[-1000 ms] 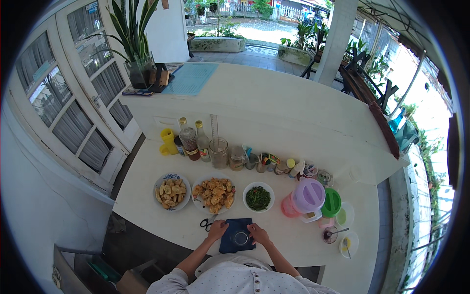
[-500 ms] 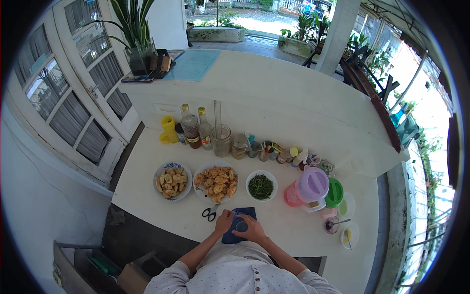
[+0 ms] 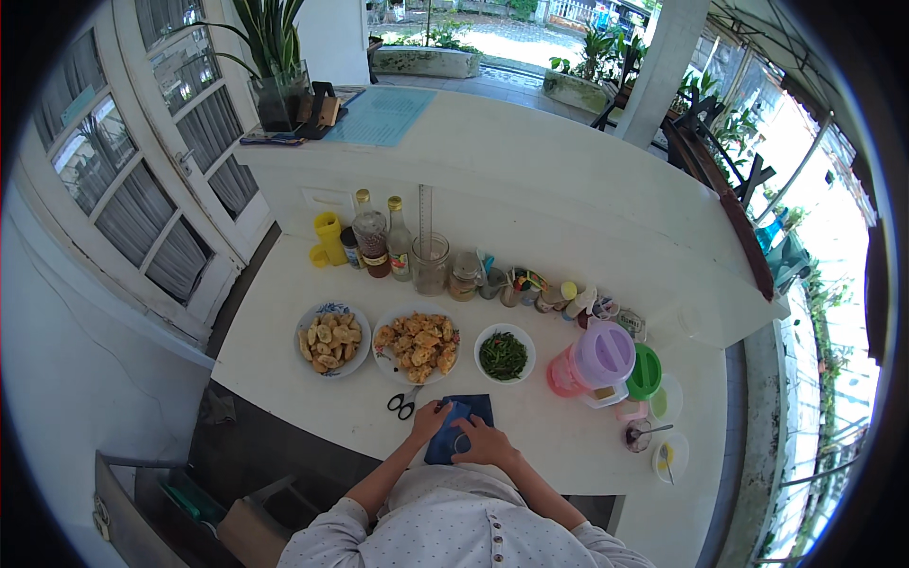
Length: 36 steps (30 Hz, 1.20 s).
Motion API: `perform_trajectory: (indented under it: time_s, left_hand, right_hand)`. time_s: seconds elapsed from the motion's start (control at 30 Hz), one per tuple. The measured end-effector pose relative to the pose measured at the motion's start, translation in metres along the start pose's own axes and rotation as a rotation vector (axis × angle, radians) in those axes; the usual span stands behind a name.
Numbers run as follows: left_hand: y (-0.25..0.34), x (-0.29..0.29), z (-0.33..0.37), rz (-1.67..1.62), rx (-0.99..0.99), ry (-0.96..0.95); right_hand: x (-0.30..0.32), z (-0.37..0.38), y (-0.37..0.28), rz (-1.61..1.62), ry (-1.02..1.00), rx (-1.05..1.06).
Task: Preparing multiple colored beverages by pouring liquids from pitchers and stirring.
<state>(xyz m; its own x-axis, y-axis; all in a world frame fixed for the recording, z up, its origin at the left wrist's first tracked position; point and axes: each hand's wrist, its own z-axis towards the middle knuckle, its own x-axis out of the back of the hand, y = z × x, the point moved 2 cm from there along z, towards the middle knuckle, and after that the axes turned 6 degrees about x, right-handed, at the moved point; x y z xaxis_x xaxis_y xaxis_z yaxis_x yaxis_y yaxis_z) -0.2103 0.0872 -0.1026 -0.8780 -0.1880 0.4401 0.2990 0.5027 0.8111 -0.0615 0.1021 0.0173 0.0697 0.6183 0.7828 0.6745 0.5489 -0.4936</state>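
Note:
At the table's near edge, against my body, lies a blue folded piece that looks like cloth (image 3: 448, 438), over a darker blue layer (image 3: 480, 405). My left hand (image 3: 430, 420) pinches its upper left edge with fingers closed. My right hand (image 3: 484, 441) grips its right side, thumb and fingers bent around a small round outline (image 3: 461, 443); whether that is a separate ring or a mark, I cannot tell. Black-handled scissors (image 3: 403, 404) lie just left of the cloth, their blades reaching toward the plate of fried pieces (image 3: 417, 346).
A plate of sliced fried food (image 3: 331, 342) and a bowl of green vegetables (image 3: 504, 354) stand beyond my hands. Bottles (image 3: 372, 237) and jars (image 3: 464, 276) line the back. On the right are a pink pitcher (image 3: 603, 357) with purple lid and a bowl with a spoon (image 3: 669, 456).
The blue cloth has turned, and more of its lighter face shows between my hands. My right hand has shifted slightly to the right and down; my left hand has moved slightly left.

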Motion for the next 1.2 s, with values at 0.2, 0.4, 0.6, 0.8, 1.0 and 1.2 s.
perform_trajectory:
  time_s: [0.2,0.4,0.6,0.8,1.0,1.2]
  left_hand:
    - [-0.005,-0.01,0.0,0.012,-0.008,-0.013]
    - [0.003,-0.011,-0.016,-0.136,0.0,-0.056]
    - [-0.001,-0.017,-0.025,-0.327,-0.094,-0.069]
    - [-0.045,-0.029,0.001,-0.586,0.141,-0.313]
    - [0.002,-0.005,-0.016,-0.827,0.233,-0.656]
    - [0.011,0.005,-0.014,-0.711,0.436,-0.548]
  right_hand:
    - [-0.001,-0.017,0.005,0.075,-0.061,-0.081]
    - [0.004,-0.026,0.04,0.102,-0.155,-0.073]
    - [0.001,-0.044,0.062,0.43,0.076,-0.114]
    - [0.013,-0.041,0.039,0.634,0.099,-0.141]
    - [0.005,-0.011,0.011,0.187,0.242,-0.133]
    - [0.02,0.02,0.028,0.241,0.335,-0.164]
